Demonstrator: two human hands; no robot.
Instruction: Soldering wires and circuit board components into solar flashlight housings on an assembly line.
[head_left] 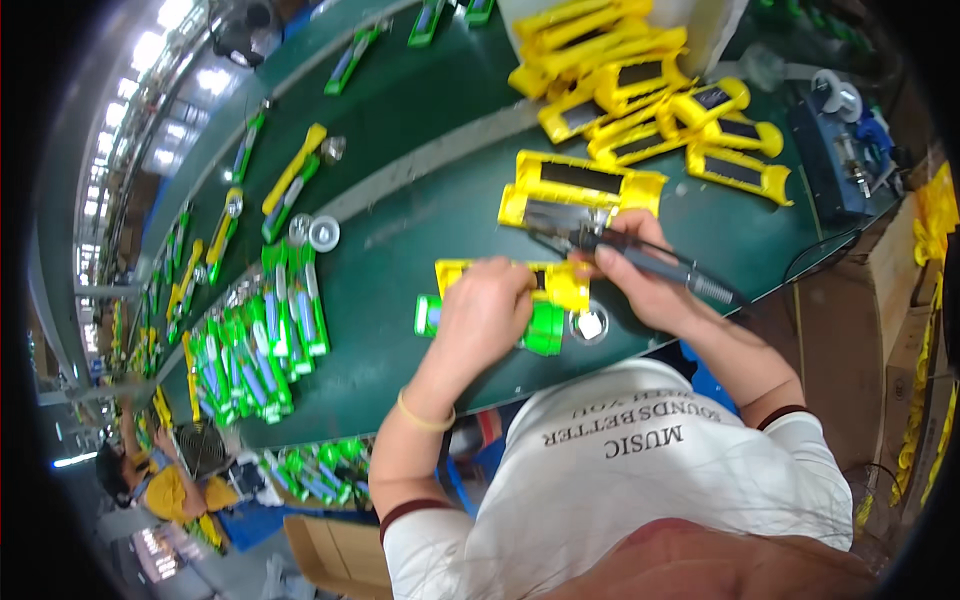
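Yellow casings [650,105] piled behind (green parts [255,350] left)

Single head-worn fisheye view, aimed steeply down at the green bench [400,120] from close above. Forearms are seen entering from the lower edge, the wearer's white shirt [640,480] below. Edges are bent near the dark rim.

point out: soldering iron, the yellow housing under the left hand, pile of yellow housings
soldering iron [655,262], head view, on the dark grip in the right hand.
yellow housing [566,283], head view, on its right end beside the left hand.
pile of yellow housings [640,85], head view, middle of the heap.
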